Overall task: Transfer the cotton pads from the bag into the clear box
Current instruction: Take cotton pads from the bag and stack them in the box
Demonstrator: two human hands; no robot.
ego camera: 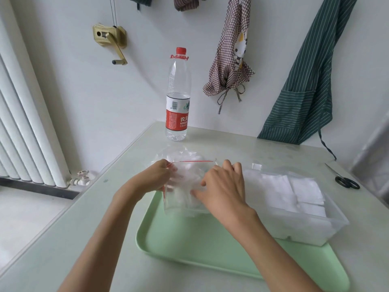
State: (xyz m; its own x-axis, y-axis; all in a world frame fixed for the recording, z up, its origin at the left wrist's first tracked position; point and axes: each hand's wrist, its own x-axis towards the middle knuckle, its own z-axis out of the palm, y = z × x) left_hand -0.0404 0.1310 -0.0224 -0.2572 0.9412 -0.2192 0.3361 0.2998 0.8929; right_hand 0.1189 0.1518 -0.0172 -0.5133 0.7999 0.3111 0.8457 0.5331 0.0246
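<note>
- Clear plastic bag (185, 186) sits at the far edge of the green tray (189, 239), its red-lined mouth held wide.
- Your left hand (156, 175) pinches the bag's rim.
- Your right hand (221, 186) reaches in, fingers loosely spread on the plastic.
- White cotton pads (294, 190) lie in the clear box (305, 228), on the tray's right.

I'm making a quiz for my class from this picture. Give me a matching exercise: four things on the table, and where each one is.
Things:
1. water bottle
2. scissors
3. clear box
4. bag

Places:
A. between both hands
B. table's right edge
C. far side, by the wall
D. right part of the green tray

Pairs: 1-C, 2-B, 3-D, 4-A
</note>
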